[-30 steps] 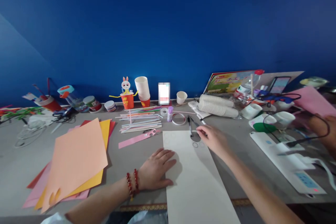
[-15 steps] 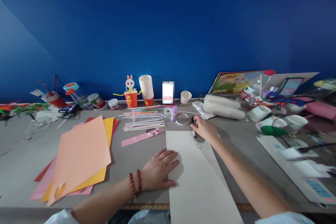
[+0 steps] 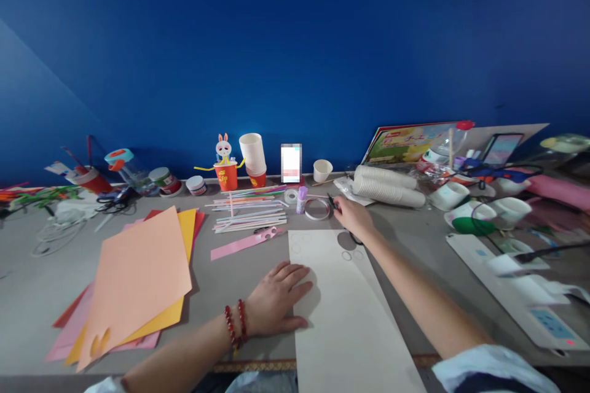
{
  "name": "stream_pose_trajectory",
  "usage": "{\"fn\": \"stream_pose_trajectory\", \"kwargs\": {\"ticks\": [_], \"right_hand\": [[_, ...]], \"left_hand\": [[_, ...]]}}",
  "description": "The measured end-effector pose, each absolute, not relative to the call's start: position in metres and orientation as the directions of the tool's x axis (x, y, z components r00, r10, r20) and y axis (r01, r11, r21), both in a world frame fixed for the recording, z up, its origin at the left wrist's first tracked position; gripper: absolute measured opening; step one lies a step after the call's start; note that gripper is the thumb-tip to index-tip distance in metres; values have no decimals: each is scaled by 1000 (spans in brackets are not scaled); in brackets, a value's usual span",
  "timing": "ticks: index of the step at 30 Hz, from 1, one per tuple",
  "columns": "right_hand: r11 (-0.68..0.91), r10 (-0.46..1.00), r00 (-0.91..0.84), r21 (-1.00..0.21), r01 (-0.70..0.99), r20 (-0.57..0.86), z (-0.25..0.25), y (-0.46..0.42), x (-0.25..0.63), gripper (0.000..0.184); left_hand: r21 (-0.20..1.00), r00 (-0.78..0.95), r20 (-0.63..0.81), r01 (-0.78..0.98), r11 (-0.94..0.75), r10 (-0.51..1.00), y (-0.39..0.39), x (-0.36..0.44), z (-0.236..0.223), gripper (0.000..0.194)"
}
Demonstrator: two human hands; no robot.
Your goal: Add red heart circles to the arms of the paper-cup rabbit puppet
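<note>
My left hand (image 3: 281, 298), with a red bead bracelet at the wrist, lies flat, fingers spread, across the left edge of a long white paper sheet (image 3: 341, 319). Small circles are drawn near the sheet's top corners. My right hand (image 3: 353, 216) reaches over its top right corner, fingers closed around a small black object (image 3: 331, 201); its kind is unclear. A dark curved piece shows below that palm. Just left of these fingers lies a roll of tape (image 3: 317, 218), beside a purple-capped glue stick (image 3: 301, 201). A pink strip with round holes (image 3: 242, 245) lies left of the sheet.
Coloured paper sheets (image 3: 138, 276) are stacked at left. Straws (image 3: 249, 220) lie behind the pink strip. A rabbit-topped red cup (image 3: 226, 177), a phone (image 3: 291, 163) and stacked paper cups (image 3: 391, 190) stand or lie along the back. A power strip (image 3: 488, 276) is at right.
My right hand has moved slightly away from me and left, lifting the black object off the sheet's top corner. My left hand stays on the sheet. The whole view has shifted slightly.
</note>
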State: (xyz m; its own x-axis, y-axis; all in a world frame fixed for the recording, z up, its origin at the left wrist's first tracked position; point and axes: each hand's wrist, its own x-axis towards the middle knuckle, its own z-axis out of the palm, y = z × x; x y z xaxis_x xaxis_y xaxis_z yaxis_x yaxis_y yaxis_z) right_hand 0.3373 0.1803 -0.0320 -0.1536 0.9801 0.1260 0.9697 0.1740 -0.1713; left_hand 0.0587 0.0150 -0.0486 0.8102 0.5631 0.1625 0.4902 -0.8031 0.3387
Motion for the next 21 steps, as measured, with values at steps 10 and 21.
{"fn": "stream_pose_trajectory", "kwargs": {"ticks": [10, 21], "right_hand": [[281, 948, -224, -261, 923, 228, -29, 199, 333, 20], [523, 850, -510, -324, 788, 132, -33, 120, 314, 32]], "left_hand": [[347, 806, 158, 495, -797, 570, 15, 59, -49, 69], [333, 809, 159, 496, -802, 566, 14, 59, -52, 71]]}}
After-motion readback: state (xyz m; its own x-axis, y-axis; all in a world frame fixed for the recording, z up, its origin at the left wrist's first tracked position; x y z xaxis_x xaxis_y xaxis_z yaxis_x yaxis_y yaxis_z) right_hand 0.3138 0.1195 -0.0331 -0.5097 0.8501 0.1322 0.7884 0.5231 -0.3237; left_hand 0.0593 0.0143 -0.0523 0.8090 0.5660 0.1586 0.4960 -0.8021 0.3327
